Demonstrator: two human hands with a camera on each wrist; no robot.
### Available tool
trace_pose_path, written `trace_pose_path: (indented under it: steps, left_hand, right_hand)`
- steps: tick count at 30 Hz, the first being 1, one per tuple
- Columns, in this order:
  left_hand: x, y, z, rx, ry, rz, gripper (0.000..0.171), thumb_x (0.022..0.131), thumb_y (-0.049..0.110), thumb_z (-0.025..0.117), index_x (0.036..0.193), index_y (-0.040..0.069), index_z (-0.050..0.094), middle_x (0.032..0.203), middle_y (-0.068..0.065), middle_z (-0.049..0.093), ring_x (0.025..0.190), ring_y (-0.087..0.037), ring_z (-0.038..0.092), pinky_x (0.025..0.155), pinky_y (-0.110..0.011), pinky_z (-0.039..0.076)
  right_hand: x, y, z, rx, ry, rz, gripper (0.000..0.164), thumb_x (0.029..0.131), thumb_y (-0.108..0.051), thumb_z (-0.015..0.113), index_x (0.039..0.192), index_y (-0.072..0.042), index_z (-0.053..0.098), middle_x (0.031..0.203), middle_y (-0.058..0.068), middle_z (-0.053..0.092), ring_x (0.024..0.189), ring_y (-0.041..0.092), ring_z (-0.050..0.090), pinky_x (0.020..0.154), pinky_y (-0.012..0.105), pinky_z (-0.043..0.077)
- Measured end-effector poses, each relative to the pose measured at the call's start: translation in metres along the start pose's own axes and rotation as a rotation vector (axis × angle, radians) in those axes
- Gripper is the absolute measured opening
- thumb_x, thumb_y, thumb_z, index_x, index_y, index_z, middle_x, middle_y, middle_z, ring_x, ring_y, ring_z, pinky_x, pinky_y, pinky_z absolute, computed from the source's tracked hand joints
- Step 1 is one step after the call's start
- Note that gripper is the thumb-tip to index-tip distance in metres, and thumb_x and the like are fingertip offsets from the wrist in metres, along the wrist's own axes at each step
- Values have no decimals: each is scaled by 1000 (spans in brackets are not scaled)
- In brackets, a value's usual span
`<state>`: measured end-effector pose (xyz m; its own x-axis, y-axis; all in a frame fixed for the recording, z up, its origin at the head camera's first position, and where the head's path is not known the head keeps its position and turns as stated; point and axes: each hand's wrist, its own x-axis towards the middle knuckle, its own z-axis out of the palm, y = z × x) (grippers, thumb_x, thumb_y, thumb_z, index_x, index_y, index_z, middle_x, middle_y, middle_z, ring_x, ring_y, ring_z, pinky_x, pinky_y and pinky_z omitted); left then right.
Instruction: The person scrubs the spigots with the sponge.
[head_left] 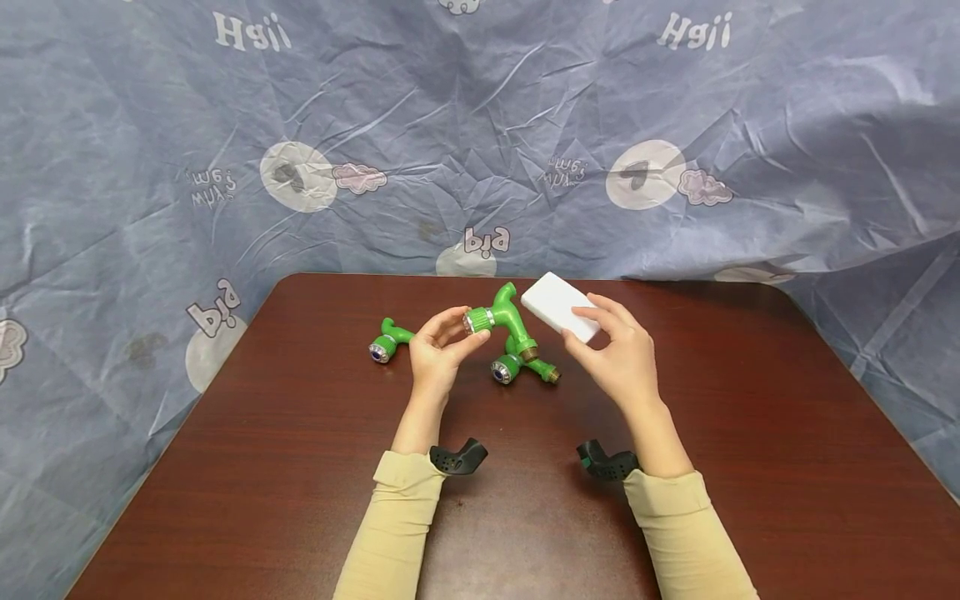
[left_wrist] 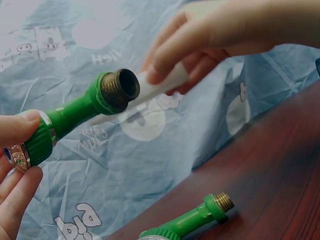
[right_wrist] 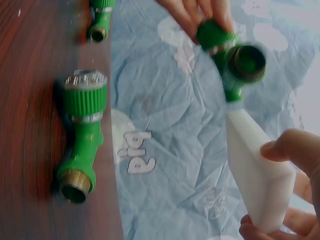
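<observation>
My left hand point(head_left: 437, 350) grips a green faucet point(head_left: 508, 318) by its ribbed knob, raised above the table. The faucet's threaded brass end point(left_wrist: 121, 90) points toward the right side in the left wrist view. In my right hand point(head_left: 621, 354) is a white sponge block point(head_left: 558, 304), pinched between thumb and fingers. One end of the block is close beside the faucet's spout in the head view. A second green faucet point(head_left: 504, 368) lies on the table beneath the raised one, partly covered by it. Left of my left hand rests a third green faucet point(head_left: 384, 342), its far end hidden behind the hand.
The dark brown wooden table point(head_left: 300, 500) spreads under both arms. A blue printed cloth point(head_left: 480, 125) hangs behind its back edge. Black wrist mounts point(head_left: 459, 457) stick out inward from the cuffs of both sleeves.
</observation>
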<state>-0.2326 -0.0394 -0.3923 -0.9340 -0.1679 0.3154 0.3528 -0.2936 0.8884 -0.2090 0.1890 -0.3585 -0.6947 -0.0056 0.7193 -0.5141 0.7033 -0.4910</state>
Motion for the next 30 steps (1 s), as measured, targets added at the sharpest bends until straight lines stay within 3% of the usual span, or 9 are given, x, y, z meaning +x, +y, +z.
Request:
trace_pose_path:
  steps: [2, 6, 12, 15, 21, 30]
  left_hand:
    - [0, 0, 0, -9, 6, 1, 48, 68, -10, 78, 112, -10, 61, 103, -7, 67, 95, -24, 64, 73, -28, 55]
    - [0, 1, 0, -29, 3, 9, 47, 68, -10, 79, 111, -9, 62, 104, -8, 67, 95, -26, 63, 74, -29, 55]
    - [-1, 1, 2, -55, -19, 13, 47, 68, -10, 78, 112, -9, 61, 104, -7, 67, 90, -21, 64, 74, -30, 55]
    - [-1, 1, 2, -69, -32, 2, 48, 68, -11, 77, 113, -11, 59, 104, -6, 67, 89, -20, 64, 74, -29, 55]
    - [-2, 2, 1, -37, -74, -28, 47, 68, -9, 77, 112, -7, 61, 102, -7, 67, 89, -21, 64, 70, -25, 54]
    - [-2, -1, -3, 69, -176, -62, 51, 67, -11, 77, 116, -7, 62, 105, -6, 67, 88, -15, 63, 71, -26, 54]
  right_hand:
    - [0, 4, -2, 1, 17, 66, 29, 71, -13, 79, 98, -6, 73, 115, 12, 64, 89, 25, 64, 65, 23, 46]
    - [0, 5, -2, 110, 2, 133, 27, 72, -9, 78, 98, -4, 73, 115, 12, 64, 92, 23, 64, 69, 6, 44]
    - [0, -4, 1, 252, -34, 155, 27, 73, -3, 78, 98, -1, 72, 113, 12, 65, 98, 23, 63, 72, 10, 48]
    - [1, -15, -1, 293, -39, 145, 26, 72, 1, 77, 98, 4, 71, 112, 19, 64, 97, 29, 63, 71, 11, 49]
    - [5, -42, -12, 303, -52, 134, 24, 73, 7, 74, 96, 11, 68, 110, 25, 63, 94, 34, 63, 71, 14, 51]
    - [6, -50, -16, 271, -94, 88, 23, 73, 7, 74, 96, 9, 69, 109, 24, 64, 96, 31, 63, 73, 15, 51]
